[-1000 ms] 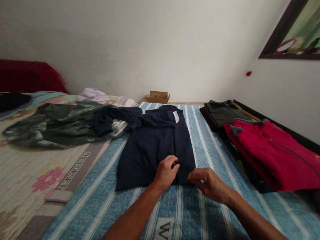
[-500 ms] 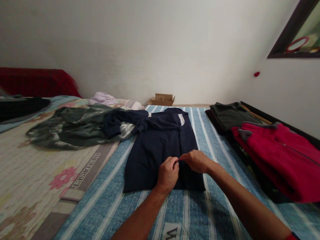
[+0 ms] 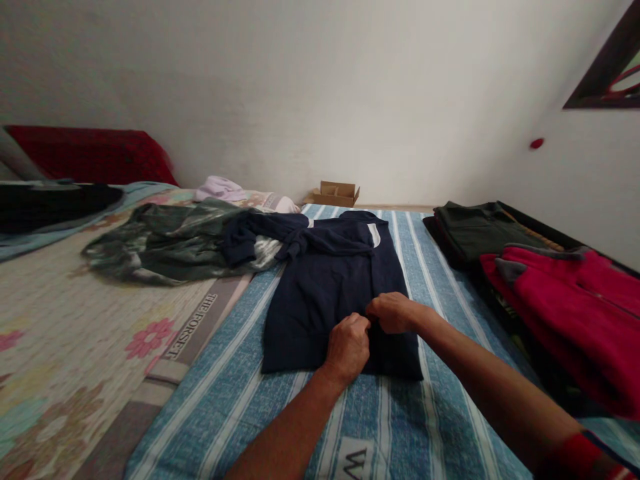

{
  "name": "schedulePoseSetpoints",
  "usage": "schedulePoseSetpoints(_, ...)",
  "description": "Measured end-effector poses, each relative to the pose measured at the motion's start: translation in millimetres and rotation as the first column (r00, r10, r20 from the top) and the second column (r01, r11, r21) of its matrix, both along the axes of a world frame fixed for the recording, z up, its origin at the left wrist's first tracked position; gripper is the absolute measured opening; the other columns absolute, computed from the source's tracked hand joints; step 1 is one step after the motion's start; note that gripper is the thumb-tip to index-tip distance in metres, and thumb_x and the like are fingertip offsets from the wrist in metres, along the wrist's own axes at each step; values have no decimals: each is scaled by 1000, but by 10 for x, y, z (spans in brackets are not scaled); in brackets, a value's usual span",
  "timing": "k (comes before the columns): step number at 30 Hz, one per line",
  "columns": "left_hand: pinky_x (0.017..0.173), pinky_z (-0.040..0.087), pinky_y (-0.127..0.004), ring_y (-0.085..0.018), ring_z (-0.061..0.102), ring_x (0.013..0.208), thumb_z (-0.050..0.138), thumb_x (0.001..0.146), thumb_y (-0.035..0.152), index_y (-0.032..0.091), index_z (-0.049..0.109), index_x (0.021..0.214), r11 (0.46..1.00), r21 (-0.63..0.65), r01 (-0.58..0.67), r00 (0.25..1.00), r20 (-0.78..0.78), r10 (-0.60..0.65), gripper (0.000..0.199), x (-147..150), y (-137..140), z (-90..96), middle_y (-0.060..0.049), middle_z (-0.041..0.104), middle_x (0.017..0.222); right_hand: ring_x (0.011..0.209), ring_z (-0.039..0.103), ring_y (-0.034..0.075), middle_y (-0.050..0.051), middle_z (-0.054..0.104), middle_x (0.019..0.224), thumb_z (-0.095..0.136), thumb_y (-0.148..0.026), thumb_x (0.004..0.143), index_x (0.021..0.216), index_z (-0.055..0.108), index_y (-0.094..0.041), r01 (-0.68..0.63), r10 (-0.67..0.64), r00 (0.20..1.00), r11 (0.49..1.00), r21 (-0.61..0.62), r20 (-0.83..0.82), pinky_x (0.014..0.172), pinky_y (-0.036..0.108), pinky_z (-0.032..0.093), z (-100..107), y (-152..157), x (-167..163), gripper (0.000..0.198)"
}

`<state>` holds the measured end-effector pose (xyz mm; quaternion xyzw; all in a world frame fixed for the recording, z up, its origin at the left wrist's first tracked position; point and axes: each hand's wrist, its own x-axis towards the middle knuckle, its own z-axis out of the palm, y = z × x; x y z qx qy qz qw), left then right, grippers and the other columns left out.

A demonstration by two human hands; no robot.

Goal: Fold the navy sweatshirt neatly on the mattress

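Observation:
A navy long-sleeved top (image 3: 320, 293) lies on the striped bedsheet, with its hem toward me and its sleeves laid across the upper part. White patches show near its shoulders. On its lower middle, my left hand (image 3: 349, 343) is closed, fingertips pinching the fabric. Close beside it, my right hand (image 3: 393, 312) is also closed, pinching the cloth along a lengthwise line in the top. The exact bit between the fingertips is hidden. One sleeve reaches left over a dark green and white patterned garment (image 3: 165, 240).
To the right are a folded pink-red fleece (image 3: 565, 293) and dark folded clothes (image 3: 487, 227). A blue striped sheet (image 3: 225, 387) lies beneath the top; a floral sheet (image 3: 115, 400) spreads left. A cardboard box (image 3: 336, 195) stands by the wall. Dark clothing (image 3: 55, 207) lies far left.
The view has shifted slightly, so everything sits a little further right. Both hands stay at the same part of the top, their fingers now more tightly closed and nearer together.

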<state>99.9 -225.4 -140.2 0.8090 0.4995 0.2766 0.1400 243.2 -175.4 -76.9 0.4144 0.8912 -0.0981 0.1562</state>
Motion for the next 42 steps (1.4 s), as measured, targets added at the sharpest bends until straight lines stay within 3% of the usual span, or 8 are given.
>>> schedulePoseSetpoints(5, 71, 44, -23, -15, 62, 78, 43, 75, 3, 19, 64, 82, 994, -96, -51, 997, 57, 57, 27, -24, 40, 45, -2, 67, 82, 83, 64, 21, 8, 69, 90, 46, -9, 73, 94, 67, -18, 58, -58, 998, 998, -12, -1, 61, 24, 42, 128, 12, 28, 31)
schedulePoseSetpoints(10, 69, 43, -23, -15, 63, 76, 44, 75, 3, 19, 65, 82, 993, -106, -50, 996, 74, 58, 28, -24, 52, 47, -2, 68, 81, 79, 62, 17, 4, 68, 88, 46, -7, 70, 92, 65, -20, 107, -108, 993, 994, -10, -47, 58, 21, 38, 187, 15, 58, 32)
schedulePoseSetpoints(29, 65, 43, -21, -14, 64, 71, 51, 80, 18, 21, 63, 89, 987, -148, -58, 989, 124, 77, 15, 7, 42, 109, -1, 69, 77, 83, 63, 19, 6, 68, 90, 48, -14, 76, 94, 64, -19, 177, -168, 965, 984, 30, -203, 60, 23, 35, -43, -31, 27, 25)
schedulePoseSetpoints(34, 68, 46, -22, -14, 64, 75, 59, 73, 16, 23, 63, 93, 985, -163, -61, 986, 143, 85, 22, -4, 43, 74, 1, 69, 79, 82, 64, 19, 6, 69, 87, 46, -15, 77, 92, 63, -20, 198, -175, 957, 977, 80, -230, 59, 24, 34, -77, -69, 15, 23)
schedulePoseSetpoints(42, 67, 45, -21, -13, 63, 73, 54, 71, 9, 19, 63, 87, 974, -214, -76, 977, 181, 116, 21, 4, 80, 54, 0, 69, 79, 78, 63, 20, 7, 68, 85, 46, -18, 81, 95, 59, -19, 303, -257, 930, 941, 153, -264, 59, 27, 33, -226, -176, -71, 19)
